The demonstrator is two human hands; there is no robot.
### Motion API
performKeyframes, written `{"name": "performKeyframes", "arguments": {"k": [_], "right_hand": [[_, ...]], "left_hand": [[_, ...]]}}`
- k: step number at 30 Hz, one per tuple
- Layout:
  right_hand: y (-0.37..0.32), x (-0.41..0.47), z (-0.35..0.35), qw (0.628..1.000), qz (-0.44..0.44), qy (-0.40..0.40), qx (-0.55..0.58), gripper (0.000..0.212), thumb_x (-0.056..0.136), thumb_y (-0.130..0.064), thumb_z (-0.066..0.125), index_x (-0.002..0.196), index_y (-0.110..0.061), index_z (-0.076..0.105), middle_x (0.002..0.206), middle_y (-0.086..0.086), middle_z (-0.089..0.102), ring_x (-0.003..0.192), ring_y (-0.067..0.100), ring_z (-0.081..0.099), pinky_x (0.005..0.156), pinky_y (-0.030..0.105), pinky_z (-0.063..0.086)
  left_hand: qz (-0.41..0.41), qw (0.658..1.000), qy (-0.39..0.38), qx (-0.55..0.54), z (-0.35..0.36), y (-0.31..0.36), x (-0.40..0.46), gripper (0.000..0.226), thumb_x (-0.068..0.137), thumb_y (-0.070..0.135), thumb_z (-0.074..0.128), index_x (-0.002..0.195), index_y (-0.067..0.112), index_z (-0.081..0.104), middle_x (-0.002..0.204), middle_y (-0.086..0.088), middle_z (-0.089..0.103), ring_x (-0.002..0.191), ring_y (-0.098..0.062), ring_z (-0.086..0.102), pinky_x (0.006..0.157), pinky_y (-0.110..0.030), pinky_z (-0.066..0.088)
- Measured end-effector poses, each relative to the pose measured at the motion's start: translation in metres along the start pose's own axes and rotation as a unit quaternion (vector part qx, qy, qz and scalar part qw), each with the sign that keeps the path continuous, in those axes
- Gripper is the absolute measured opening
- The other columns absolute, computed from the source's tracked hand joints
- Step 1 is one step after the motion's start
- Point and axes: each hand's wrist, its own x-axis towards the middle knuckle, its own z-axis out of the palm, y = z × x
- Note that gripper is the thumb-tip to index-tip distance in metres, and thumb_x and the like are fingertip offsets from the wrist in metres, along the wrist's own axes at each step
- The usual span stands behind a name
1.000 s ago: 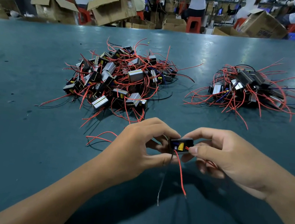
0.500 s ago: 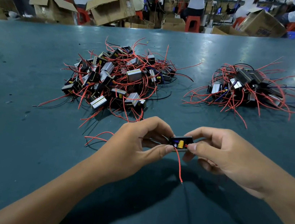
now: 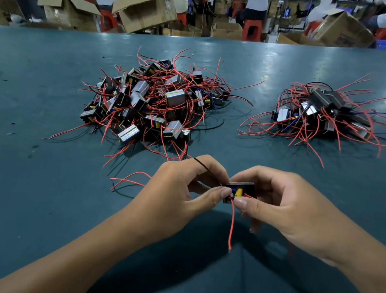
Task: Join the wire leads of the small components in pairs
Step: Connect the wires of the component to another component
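So both hands are up off the teal-green tabletop point(image 3: 31, 198), meeting in the near middle around one small black boxy component with a yellow part on its face point(image 3: 239, 192). The left hand point(image 3: 180, 194) pinches a thin black wire lead point(image 3: 205, 169) between thumb and forefinger right at the component's left edge, and that lead arcs back over the knuckles. The right hand point(image 3: 285, 209) has its thumb and fingers curled round the component's right side, I'd guess to keep the body from turning while the leads get worked. A red wire lead point(image 3: 231, 223) hangs straight down from the component, free, its tip near the tabletop. Holding it raised like that probably keeps the loose leads dangling clear rather than snagging.

Farther back on the left sits the big heap of black and silver components with tangled red leads point(image 3: 153, 101); a smaller heap of the same kind point(image 3: 323, 112) is well apart on the far right. My guess is one is the to-do pile and the other the done pile, but I can't tell which from here. Whether this pair is joined yet is hidden by the fingertips.
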Motion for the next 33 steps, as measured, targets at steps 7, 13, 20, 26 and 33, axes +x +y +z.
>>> {"name": "performKeyframes", "arguments": {"k": [7, 13, 20, 26, 33], "right_hand": [[0.001, 0.003, 0.001, 0.994, 0.06, 0.025, 0.09, 0.012, 0.092, -0.006, 0.063, 0.099, -0.005, 0.072, 0.086, 0.02, 0.072, 0.07, 0.026, 0.069, 0.064, 0.024, 0.055], [-0.004, 0.002, 0.004, 0.992, 0.077, 0.045, 0.085, 0.005, 0.089, -0.001, 0.065, 0.09, -0.001, 0.07, 0.077, 0.022, 0.07, 0.06, 0.024, 0.07, 0.052, 0.017, 0.051], [-0.001, 0.004, 0.005, 0.99, 0.072, 0.081, 0.09, 0.005, 0.085, -0.003, 0.068, 0.082, -0.004, 0.071, 0.071, 0.015, 0.07, 0.058, 0.025, 0.067, 0.053, 0.025, 0.054], [0.001, 0.006, 0.002, 0.984, 0.078, 0.116, 0.107, 0.009, 0.087, 0.0, 0.066, 0.08, -0.005, 0.071, 0.071, 0.014, 0.069, 0.053, 0.021, 0.063, 0.05, 0.022, 0.052], [0.002, 0.005, 0.005, 0.987, 0.059, 0.102, 0.105, 0.006, 0.088, -0.001, 0.064, 0.087, 0.002, 0.069, 0.07, 0.012, 0.069, 0.054, 0.019, 0.063, 0.051, 0.022, 0.051]], "left_hand": [[-0.037, 0.995, 0.011, -0.087, 0.003, 0.0, 0.0, 0.01, 0.088, 0.017, 0.071, 0.097, 0.013, 0.068, 0.093, -0.004, 0.075, 0.09, -0.02, 0.073, 0.083, -0.031, 0.057], [-0.034, 0.996, 0.002, -0.082, 0.005, 0.003, -0.002, 0.008, 0.089, 0.015, 0.071, 0.096, 0.012, 0.07, 0.091, -0.004, 0.075, 0.089, -0.021, 0.073, 0.084, -0.035, 0.058], [-0.045, 0.988, 0.003, -0.145, 0.007, 0.004, -0.002, 0.019, 0.087, 0.003, 0.065, 0.106, 0.007, 0.066, 0.103, -0.007, 0.073, 0.097, -0.021, 0.071, 0.089, -0.027, 0.055], [-0.017, 0.999, 0.011, 0.03, 0.002, 0.009, -0.006, 0.027, 0.075, 0.022, 0.081, 0.09, 0.022, 0.058, 0.084, 0.008, 0.062, 0.072, -0.01, 0.062, 0.066, -0.022, 0.052], [0.094, 0.988, 0.045, 0.112, 0.006, 0.014, -0.007, 0.012, 0.09, 0.029, 0.072, 0.084, 0.022, 0.065, 0.077, 0.011, 0.062, 0.066, -0.011, 0.056, 0.053, -0.023, 0.043]]}}
